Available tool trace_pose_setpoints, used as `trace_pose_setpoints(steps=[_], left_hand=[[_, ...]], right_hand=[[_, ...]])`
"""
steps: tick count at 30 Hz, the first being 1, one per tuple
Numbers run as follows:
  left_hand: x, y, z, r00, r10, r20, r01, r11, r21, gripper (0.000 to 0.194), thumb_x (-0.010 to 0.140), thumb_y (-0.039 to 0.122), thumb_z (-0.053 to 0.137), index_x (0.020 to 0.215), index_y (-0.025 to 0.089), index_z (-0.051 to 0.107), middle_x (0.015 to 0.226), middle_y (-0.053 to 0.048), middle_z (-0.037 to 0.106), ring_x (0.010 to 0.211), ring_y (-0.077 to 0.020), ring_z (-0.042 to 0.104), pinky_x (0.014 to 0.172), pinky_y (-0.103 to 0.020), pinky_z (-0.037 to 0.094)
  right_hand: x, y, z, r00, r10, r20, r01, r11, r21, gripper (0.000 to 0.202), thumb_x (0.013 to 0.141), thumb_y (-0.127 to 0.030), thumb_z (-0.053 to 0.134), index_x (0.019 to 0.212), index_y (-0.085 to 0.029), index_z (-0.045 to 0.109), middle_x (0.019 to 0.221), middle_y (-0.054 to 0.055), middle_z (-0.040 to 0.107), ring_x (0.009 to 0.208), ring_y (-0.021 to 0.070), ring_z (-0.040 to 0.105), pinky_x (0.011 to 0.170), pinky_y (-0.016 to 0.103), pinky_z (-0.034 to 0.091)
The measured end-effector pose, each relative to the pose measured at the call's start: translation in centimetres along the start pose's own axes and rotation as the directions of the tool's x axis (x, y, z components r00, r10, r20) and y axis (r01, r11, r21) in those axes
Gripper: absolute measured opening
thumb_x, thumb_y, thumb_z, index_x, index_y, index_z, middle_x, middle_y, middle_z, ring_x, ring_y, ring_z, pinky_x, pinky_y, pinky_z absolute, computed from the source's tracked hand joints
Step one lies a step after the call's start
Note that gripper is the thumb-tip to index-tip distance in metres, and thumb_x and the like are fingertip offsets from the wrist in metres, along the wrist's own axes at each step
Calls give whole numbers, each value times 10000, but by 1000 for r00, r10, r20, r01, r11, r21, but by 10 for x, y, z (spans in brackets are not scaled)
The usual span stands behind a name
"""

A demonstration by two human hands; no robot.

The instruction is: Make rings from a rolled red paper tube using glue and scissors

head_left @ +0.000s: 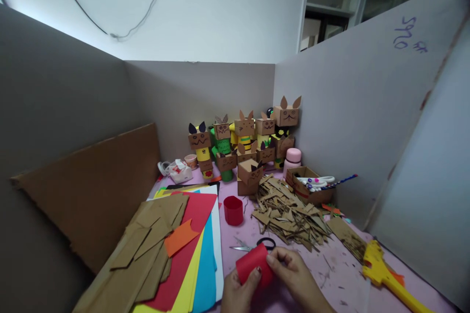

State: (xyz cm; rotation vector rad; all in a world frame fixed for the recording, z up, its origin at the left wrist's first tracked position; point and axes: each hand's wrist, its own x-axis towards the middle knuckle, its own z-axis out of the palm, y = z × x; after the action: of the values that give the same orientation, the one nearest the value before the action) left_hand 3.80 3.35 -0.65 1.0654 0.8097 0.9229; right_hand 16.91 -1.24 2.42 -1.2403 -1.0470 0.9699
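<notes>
Between my two hands is a red paper tube [253, 263], tilted above the front of the table. My left hand [240, 291] grips its lower left side, with the thumb lying across the paper. My right hand [292, 271] pinches the tube's right edge between thumb and fingers. Just behind the tube lie scissors [266, 243] with black handles, partly hidden by it. Farther back, a second red paper tube [233, 211] stands upright on the pink tabletop [240, 234].
Left are stacked coloured sheets [207, 259] and cardboard pieces [147, 242]. Cardboard scraps [290, 215] heap up right of centre, near a box of pens [312, 190]. A yellow glue gun [382, 271] lies right. Several cardboard animal figures [244, 127] stand at the back between grey partitions [367, 83].
</notes>
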Motion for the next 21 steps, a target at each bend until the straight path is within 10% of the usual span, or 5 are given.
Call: trace_pose_setpoints(steps=[21], left_hand=[[11,-5,-13,992,44,-115,-47,999,-21,430,539,544,734,565,118,684,519,-59,667,507,-149,559,535,-237,429]], right_hand=[[16,22,-18,980,-7,-201,36,990,140,422,655,-578,625,569,-178,527,539,-29,525,556,124,430,553,220,373]])
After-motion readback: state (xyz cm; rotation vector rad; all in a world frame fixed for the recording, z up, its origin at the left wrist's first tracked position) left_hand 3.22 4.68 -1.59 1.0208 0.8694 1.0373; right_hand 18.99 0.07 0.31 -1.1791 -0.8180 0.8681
